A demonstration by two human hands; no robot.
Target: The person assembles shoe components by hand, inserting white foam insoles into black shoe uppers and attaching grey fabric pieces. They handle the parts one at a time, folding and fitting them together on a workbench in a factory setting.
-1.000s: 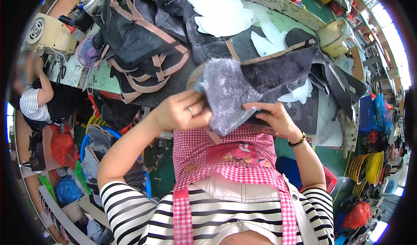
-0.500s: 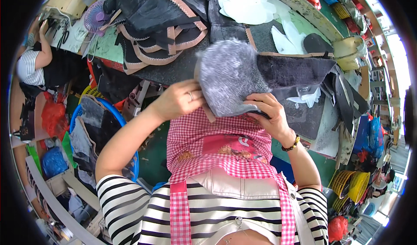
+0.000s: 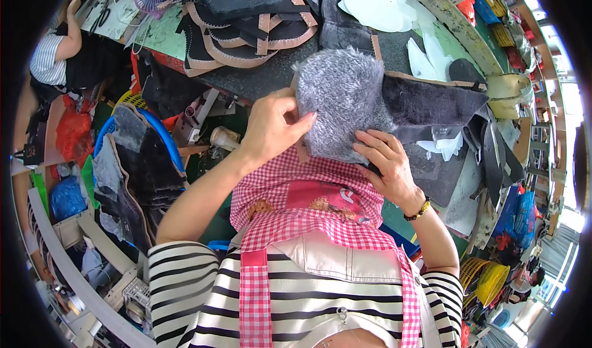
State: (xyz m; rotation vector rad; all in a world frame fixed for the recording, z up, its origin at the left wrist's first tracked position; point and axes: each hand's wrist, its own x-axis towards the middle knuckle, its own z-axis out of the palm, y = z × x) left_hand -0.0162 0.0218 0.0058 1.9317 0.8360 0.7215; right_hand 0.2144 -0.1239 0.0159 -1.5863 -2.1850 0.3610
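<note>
Between my two hands a grey furry piece [image 3: 339,98], with a tan strip along its left edge, is held up above my lap at the table's near edge. My left hand [image 3: 274,126] grips its left edge, thumb lying on the fur and the other fingers behind. At the lower right corner my right hand [image 3: 385,163] pinches it, fingers on the fur and thumb beneath. A dark plush panel [image 3: 431,104] with a tan edge lies to its right, partly behind the fur.
A stack of dark panels with stitched tan edging [image 3: 253,27] covers the far left of the table. White thin sheets [image 3: 376,3] lie at the back. A blue basket [image 3: 166,138] with fabric pieces stands at my left. A co-worker [image 3: 52,58] sits at far left.
My left thumb has come over onto the front of the fur piece. The fur piece is steadier and no longer blurred. The whole view has shifted slightly.
</note>
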